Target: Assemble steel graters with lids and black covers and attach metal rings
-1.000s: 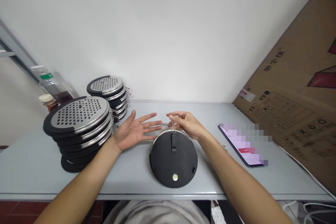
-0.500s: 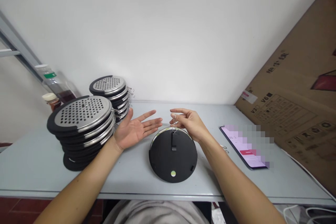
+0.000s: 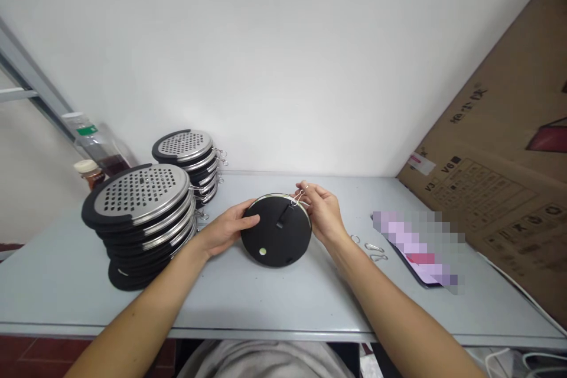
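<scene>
Head view. Against half a second ago: grips the left edge of the black disc (image 3: 274,242) with the left hand (image 3: 228,228), no longer spread in the air beside it; thumb over the dark face, fingers mostly hidden behind. Pinches the wire clip (image 3: 294,202) at the upper right edge with thumb and fingers of the right hand (image 3: 325,214), as before. Disc between both hands, turned, shifted back from the front edge; clip now leaning right rather than upright. Contact of lower rim with tabletop: cannot tell. Now uncovered beside the right forearm: metal hooks (image 3: 374,247).

Containers, far left: clear bottle (image 3: 98,147), white cap, green label, dark liquid low inside; just in front, small jar (image 3: 90,175), pale lid, reddish-brown contents. At right, large printed cardboard box (image 3: 500,189); inside not visible.

On the pale grey table (image 3: 266,307), at left: near stack (image 3: 150,221) and far stack (image 3: 195,168) of black-edged discs, perforated metal on top, wire clips out to the right. Near the box, phone (image 3: 423,260), screen pixelated. Behind, plain white wall (image 3: 283,71). Below, lower left, red tiled floor (image 3: 44,363).
</scene>
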Tool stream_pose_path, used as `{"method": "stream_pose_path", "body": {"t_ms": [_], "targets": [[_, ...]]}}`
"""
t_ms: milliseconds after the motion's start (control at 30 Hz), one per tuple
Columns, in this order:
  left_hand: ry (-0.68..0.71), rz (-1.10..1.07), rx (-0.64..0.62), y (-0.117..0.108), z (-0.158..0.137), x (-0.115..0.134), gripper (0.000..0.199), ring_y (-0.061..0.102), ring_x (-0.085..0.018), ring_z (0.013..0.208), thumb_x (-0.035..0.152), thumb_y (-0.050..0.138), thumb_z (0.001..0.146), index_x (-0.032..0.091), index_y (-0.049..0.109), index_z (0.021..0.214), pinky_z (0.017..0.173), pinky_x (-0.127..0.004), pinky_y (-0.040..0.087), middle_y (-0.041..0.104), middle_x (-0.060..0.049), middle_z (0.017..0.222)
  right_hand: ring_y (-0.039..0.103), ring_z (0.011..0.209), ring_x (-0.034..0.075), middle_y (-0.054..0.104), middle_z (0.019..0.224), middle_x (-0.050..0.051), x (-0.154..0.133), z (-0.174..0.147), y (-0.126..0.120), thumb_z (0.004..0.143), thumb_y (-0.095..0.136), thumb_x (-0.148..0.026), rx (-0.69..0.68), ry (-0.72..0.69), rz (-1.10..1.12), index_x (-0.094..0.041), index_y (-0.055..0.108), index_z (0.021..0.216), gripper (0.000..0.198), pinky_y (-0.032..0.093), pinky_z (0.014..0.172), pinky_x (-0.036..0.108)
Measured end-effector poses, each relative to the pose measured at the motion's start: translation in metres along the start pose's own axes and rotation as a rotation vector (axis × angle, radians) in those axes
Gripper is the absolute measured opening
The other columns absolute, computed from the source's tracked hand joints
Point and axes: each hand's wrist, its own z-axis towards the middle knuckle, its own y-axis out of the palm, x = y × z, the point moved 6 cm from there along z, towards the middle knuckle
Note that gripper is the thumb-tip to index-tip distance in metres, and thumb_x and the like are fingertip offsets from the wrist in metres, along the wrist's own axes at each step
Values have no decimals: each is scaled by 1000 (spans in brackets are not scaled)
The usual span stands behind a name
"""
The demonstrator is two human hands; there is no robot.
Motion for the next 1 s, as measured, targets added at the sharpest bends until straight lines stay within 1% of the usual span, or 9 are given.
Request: {"method": "stream_pose_path", "body": {"t_ms": [67, 167, 267, 400, 500, 567, 667, 800, 1000], "targets": [[85, 93, 76, -4, 0, 5, 53, 57, -28, 119, 25, 74, 80, 21, 57, 130, 100, -37, 42, 62, -10, 130, 63, 68, 15, 69, 75, 4, -4, 1, -3, 69, 79, -46, 16, -50, 4, -17, 72, 76, 31, 49, 60, 25], [215, 216, 197, -7, -3, 13, 50, 57, -26, 118, 24, 77, 77, 21, 61, 125, 103, -37, 41, 65, -9, 126, 61, 72, 15, 70, 83, 5, -11, 6, -13, 72, 75, -51, 73, -163, -188, -17, 72, 69, 34, 48, 64, 25], [310, 257, 151, 2, -6, 18, 45, 55, -26, 120, 29, 70, 84, 22, 60, 127, 103, -37, 41, 62, -9, 130, 53, 57, 12, 65, 64, 2, -11, 12, -20, 75, 71, -54, 93, -184, -308, -17, 74, 72, 37, 44, 56, 25], [335, 288, 22, 18, -6, 15, 38, 57, -29, 117, 40, 57, 92, 19, 65, 122, 98, -41, 46, 65, -13, 124, 49, 48, 12, 57, 52, -1, 12, 12, -7, 78, 67, -53, -118, 126, -5, -15, 71, 79, 38, 42, 53, 26], [313, 382, 192, 11, -1, 10, 33, 54, -27, 122, 34, 66, 87, 21, 67, 118, 104, -39, 42, 63, -10, 127, 57, 57, 16, 62, 60, 1, 24, -1, 10, 77, 67, -51, -283, 339, 119, -16, 67, 77, 34, 45, 59, 28], [287, 369, 295, 3, 2, 4, 46, 47, -25, 129, 32, 72, 83, 26, 60, 126, 107, -38, 38, 55, -8, 137, 58, 58, 16, 62, 60, -1, 28, -10, 18, 77, 67, -53, -351, 418, 124, -18, 65, 80, 35, 45, 60, 29], [126, 215, 145, 6, 11, -14, 54, 48, -27, 128, 40, 66, 86, 26, 51, 136, 102, -40, 41, 52, -11, 140, 51, 50, 11, 56, 56, -4, 27, -16, 23, 72, 72, -58, -387, 376, 88, -18, 64, 78, 42, 39, 55, 25], [20, 92, -148, 25, 12, -26, 55, 59, -28, 112, 46, 69, 83, 16, 59, 128, 93, -38, 43, 64, -14, 122, 37, 43, 6, 50, 50, -7, 25, -18, 26, 70, 75, -58, -380, 285, 63, -16, 68, 82, 45, 27, 46, 20], [-1, -49, -111, 33, 15, -30, 41, 63, -23, 102, 35, 68, 86, 14, 63, 120, 92, -34, 43, 69, -11, 111, 36, 44, 5, 49, 54, -8, 27, -21, 25, 69, 79, -37, -353, 314, 188, -15, 69, 102, 41, 28, 44, 18]]}}
